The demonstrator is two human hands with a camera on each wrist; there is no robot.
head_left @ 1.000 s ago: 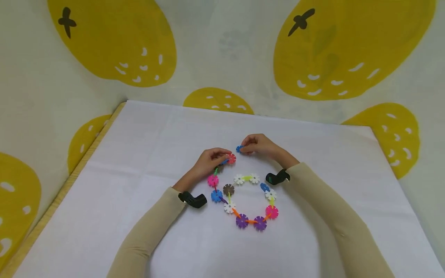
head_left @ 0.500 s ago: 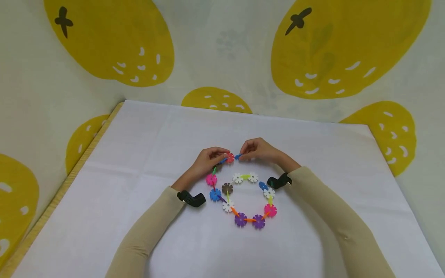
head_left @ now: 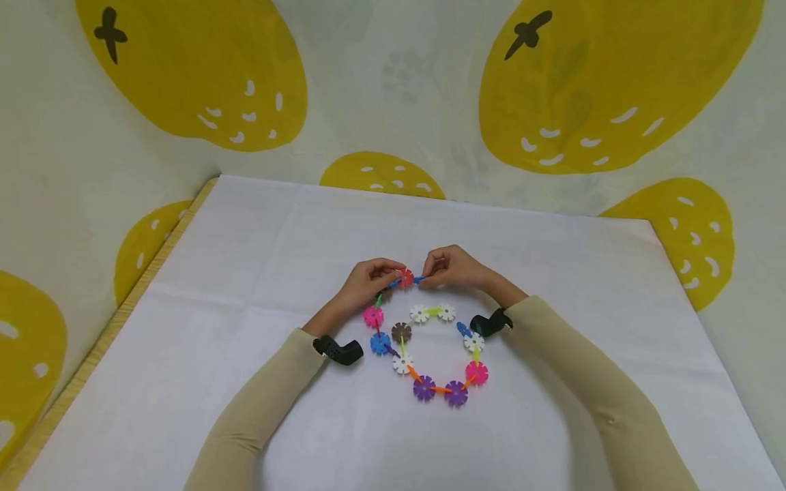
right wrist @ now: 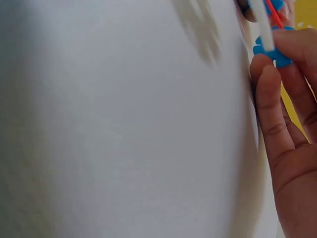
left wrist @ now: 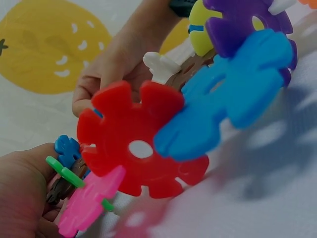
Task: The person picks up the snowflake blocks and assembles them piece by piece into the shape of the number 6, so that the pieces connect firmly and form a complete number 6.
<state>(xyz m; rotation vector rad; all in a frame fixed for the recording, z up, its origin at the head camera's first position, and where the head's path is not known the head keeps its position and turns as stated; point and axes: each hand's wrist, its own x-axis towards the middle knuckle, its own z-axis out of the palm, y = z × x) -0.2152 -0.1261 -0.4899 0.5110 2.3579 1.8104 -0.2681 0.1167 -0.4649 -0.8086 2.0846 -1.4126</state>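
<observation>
My left hand (head_left: 370, 278) pinches a blue interlocking snowflake disc (head_left: 395, 283) near the far end of a colourful chain. Joined to it, a light red disc (head_left: 406, 277) stands out past the fingertips. From the right, my right hand (head_left: 454, 266) pinches another blue disc (head_left: 419, 279) against the red disc's edge; how deep the slots mesh is too small to tell. In the left wrist view the chain's pink disc (left wrist: 91, 203) and a large red disc (left wrist: 138, 124) show close up. The right wrist view shows thumb and fingers on the blue disc (right wrist: 282, 60).
Below the hands, the same chain curves over the white tabletop (head_left: 344, 436) through purple discs (head_left: 424, 388) and a pink disc (head_left: 477, 373). White discs (head_left: 420, 314) joined by yellow-green lie inside the curve. A fruit-print cloth (head_left: 393, 88) hangs behind the table.
My right hand has come down and slightly left, bringing its blue disc from apart to the red disc's edge. The left hand has stayed nearly in place.
</observation>
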